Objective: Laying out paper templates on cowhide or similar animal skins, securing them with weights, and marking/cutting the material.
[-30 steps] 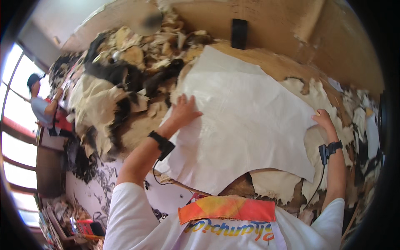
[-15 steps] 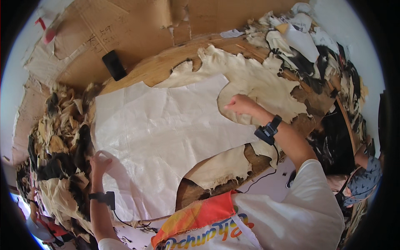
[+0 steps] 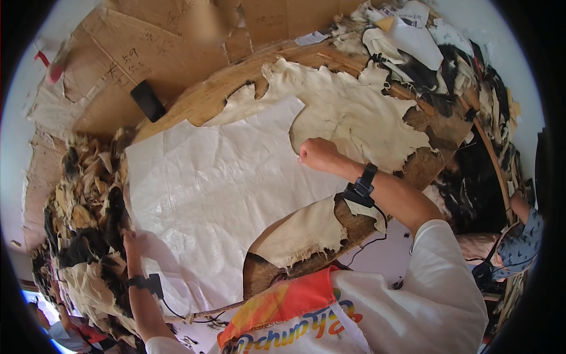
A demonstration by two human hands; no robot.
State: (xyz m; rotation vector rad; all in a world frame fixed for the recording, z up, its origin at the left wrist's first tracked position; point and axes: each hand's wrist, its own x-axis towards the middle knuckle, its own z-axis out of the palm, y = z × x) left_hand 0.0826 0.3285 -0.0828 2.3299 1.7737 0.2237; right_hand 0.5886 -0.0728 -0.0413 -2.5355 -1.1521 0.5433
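Note:
A large white sheet [image 3: 206, 171], cut with curved notches, lies over a cream-coloured hide [image 3: 348, 112] on a wooden board. My right hand [image 3: 321, 154] is closed, its fingertips together at the curved right edge of the sheet. Whatever those fingers hold, if anything, is too small to make out. At the sheet's left edge is my left hand [image 3: 132, 241], beside a heap of fur scraps; its fingers are partly hidden and blend with the edge. Another part of the hide [image 3: 303, 236] shows below the sheet.
A black phone [image 3: 148, 101] lies at the upper left on cardboard [image 3: 171, 47]. Fur scraps [image 3: 82, 218] are heaped at the left. More hide and paper pieces [image 3: 413, 47] pile up at the far right. Other people [image 3: 516, 248] are at both lower sides.
My right hand has moved left and down along the sheet's curved edge, its fingertips now at that edge. My left hand's fingers have drawn back from the sheet to its left edge. The view has shifted slightly.

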